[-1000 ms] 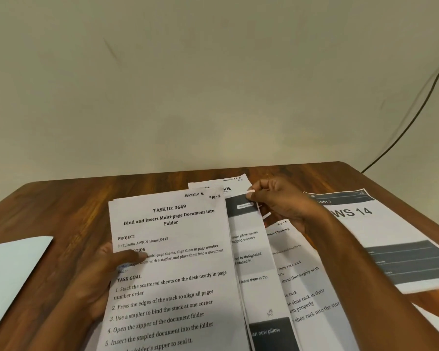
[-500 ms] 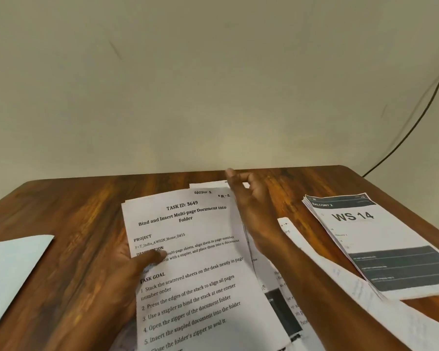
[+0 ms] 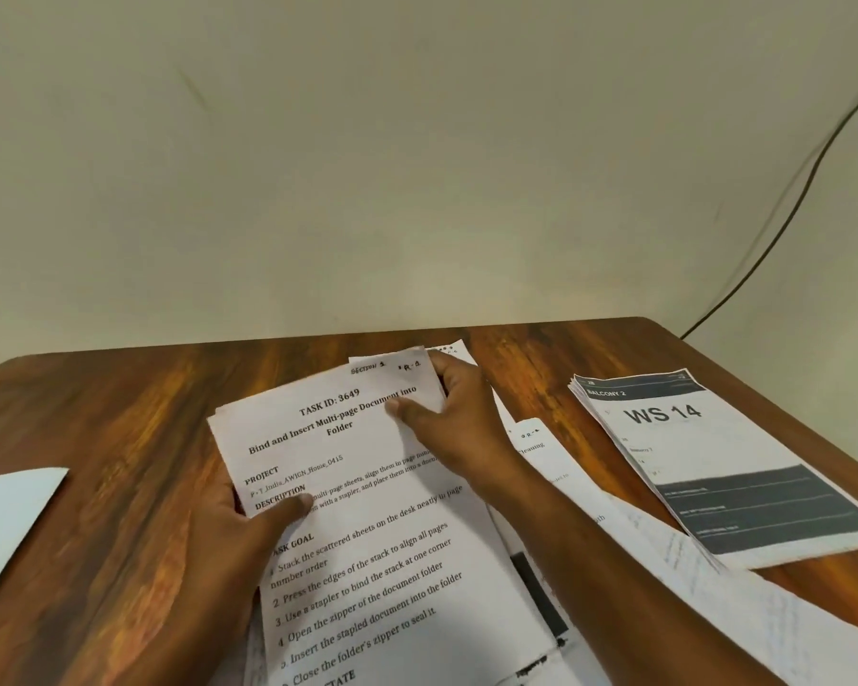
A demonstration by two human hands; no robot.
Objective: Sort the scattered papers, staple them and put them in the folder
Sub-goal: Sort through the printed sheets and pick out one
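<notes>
You are early in the sorting: your left hand (image 3: pixel 248 527) and right hand (image 3: pixel 454 413) both pinch the Task ID sheet (image 3: pixel 367 512) between them, loose papers (image 3: pixel 615 537) lie under your right forearm, nothing is stapled, and no stapler shows.

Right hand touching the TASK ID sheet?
Touching. Head view: the right hand pinches the TASK ID sheet at its top right corner, thumb on the print.

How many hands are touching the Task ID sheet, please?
2: the left hand grips its left edge, thumb on top; the right hand holds its top right corner.
</notes>
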